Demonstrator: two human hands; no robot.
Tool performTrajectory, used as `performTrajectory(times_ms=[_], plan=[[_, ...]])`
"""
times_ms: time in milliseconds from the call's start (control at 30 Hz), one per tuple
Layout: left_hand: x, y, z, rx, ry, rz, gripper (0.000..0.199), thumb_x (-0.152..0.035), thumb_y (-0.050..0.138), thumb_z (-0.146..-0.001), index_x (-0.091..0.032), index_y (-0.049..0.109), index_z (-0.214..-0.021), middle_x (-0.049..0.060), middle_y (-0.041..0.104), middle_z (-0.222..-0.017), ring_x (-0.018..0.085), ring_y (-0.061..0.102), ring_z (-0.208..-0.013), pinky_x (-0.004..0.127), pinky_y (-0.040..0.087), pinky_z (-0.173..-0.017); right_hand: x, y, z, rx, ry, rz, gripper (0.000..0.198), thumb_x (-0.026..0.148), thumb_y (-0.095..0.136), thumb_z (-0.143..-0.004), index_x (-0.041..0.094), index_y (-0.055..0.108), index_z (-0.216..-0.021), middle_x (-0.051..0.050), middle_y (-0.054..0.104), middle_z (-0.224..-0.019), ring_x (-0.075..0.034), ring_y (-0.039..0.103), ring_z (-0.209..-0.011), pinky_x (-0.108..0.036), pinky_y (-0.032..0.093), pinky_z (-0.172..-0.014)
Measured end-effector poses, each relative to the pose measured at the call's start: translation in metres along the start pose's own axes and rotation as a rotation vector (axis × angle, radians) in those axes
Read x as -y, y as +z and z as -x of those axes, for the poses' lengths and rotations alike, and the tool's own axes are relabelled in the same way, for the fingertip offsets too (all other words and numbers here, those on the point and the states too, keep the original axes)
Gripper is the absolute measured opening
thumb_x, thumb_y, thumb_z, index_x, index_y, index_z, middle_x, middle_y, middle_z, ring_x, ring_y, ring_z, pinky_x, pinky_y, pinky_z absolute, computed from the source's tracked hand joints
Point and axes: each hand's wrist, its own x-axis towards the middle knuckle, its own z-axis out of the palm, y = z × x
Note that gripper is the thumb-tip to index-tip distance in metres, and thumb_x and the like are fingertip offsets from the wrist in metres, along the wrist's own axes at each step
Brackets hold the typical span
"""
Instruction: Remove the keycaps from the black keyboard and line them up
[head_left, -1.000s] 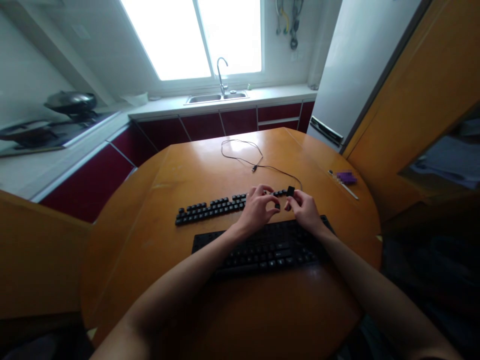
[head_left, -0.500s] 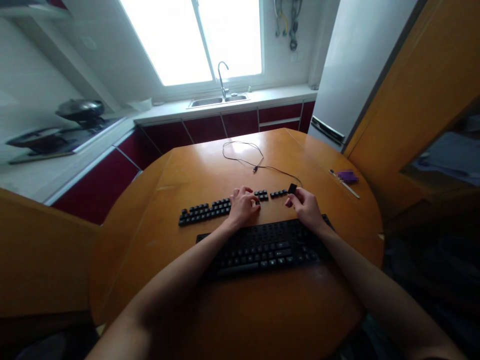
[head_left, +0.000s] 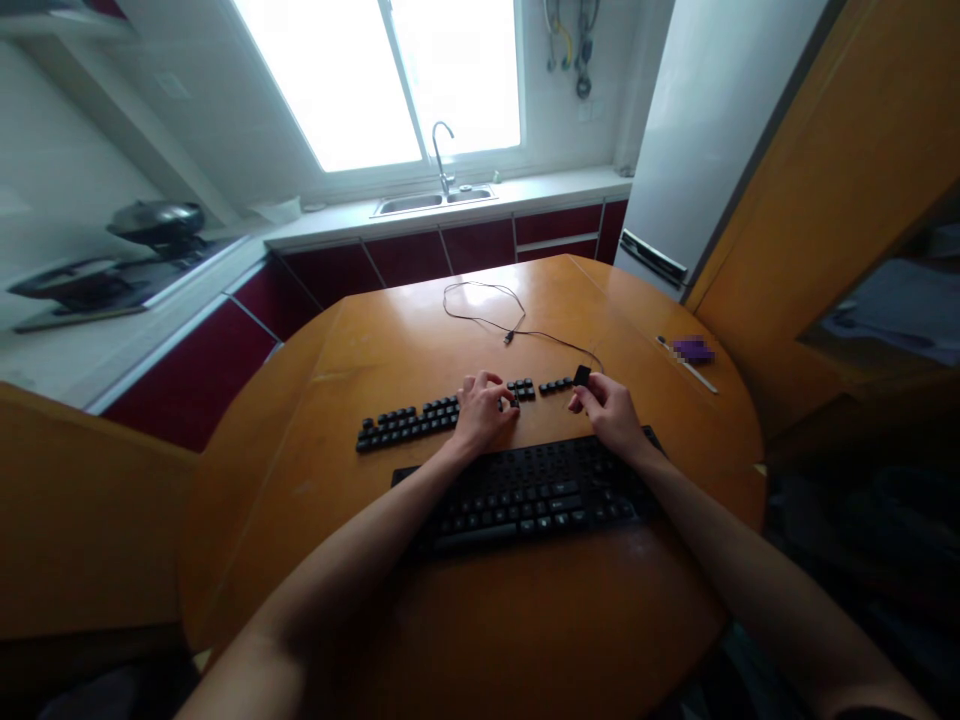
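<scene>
My left hand [head_left: 480, 408] rests over the row of loose black keycaps [head_left: 405, 428] on the table, its thumb and forefinger closed around a keycap [head_left: 515, 404] at the gap in the row. Between the thumb and fingers of my right hand [head_left: 611, 408] is a small flat black piece, which looks like a keycap puller [head_left: 582, 375]; its lower end is hard to make out. Nearest me lies a black keyboard [head_left: 517, 500], partly under both forearms. Its upper rows look bare of caps, while the lower rows carry them.
More loose keycaps [head_left: 555, 386] lie between my hands. A thin cable [head_left: 484, 322] loops over the far part of the wooden table [head_left: 300, 500]. A purple item [head_left: 691, 349] and a white stick [head_left: 699, 377] lie at the right. Beyond are a sink [head_left: 409, 204] and a fridge [head_left: 697, 130].
Both hands keep nearly the same pose and grip. The whole view has shifted very slightly; nothing on the table has visibly moved.
</scene>
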Motion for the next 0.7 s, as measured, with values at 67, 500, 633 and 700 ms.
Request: performTrajectory(times_ms=[67,500,633,700], plan=[[0.000,0.001,0.000,-0.003,-0.001,-0.001,0.009,-0.026,0.082,-0.074,-0.025,0.077,-0.082,0.007,0.061,-0.116,0.032,0.049,-0.112,0.049,0.042,-0.092,0.000,0.000,0.000,0.002,0.003,-0.007,0.028,0.044,0.059,-0.091,0.019,0.059,-0.078,-0.005,0.069,-0.070,-0.019,0.066,-0.067,-0.032,0.053,-0.067],[-0.004,-0.002,-0.002,-0.109,0.042,0.075,0.012,-0.034,0.074,-0.085,-0.024,0.075,-0.091,0.006,0.062,-0.111,0.027,0.049,-0.111,0.043,0.040,-0.099,0.017,-0.051,0.038,0.228,-0.096,0.247,0.017,0.033,0.062,-0.091,0.020,0.070,-0.082,-0.005,0.070,-0.081,-0.022,0.062,-0.076,-0.033,0.047,-0.069],[-0.007,0.000,-0.001,-0.104,0.081,0.091,0.013,-0.032,0.065,-0.091,-0.023,0.075,-0.091,0.006,0.063,-0.109,0.025,0.050,-0.109,0.042,0.040,-0.099,0.014,-0.061,0.058,0.317,-0.154,0.289,0.019,0.029,0.059,-0.093,0.021,0.069,-0.079,-0.006,0.067,-0.080,-0.023,0.060,-0.079,-0.034,0.047,-0.072],[-0.008,0.002,-0.001,-0.103,0.086,0.096,0.015,-0.032,0.063,-0.092,-0.022,0.074,-0.091,0.007,0.064,-0.108,0.025,0.050,-0.109,0.041,0.040,-0.098,0.011,-0.062,0.062,0.373,-0.180,0.321,0.019,0.027,0.058,-0.094,0.022,0.069,-0.079,-0.006,0.066,-0.080,-0.023,0.060,-0.080,-0.035,0.047,-0.074]])
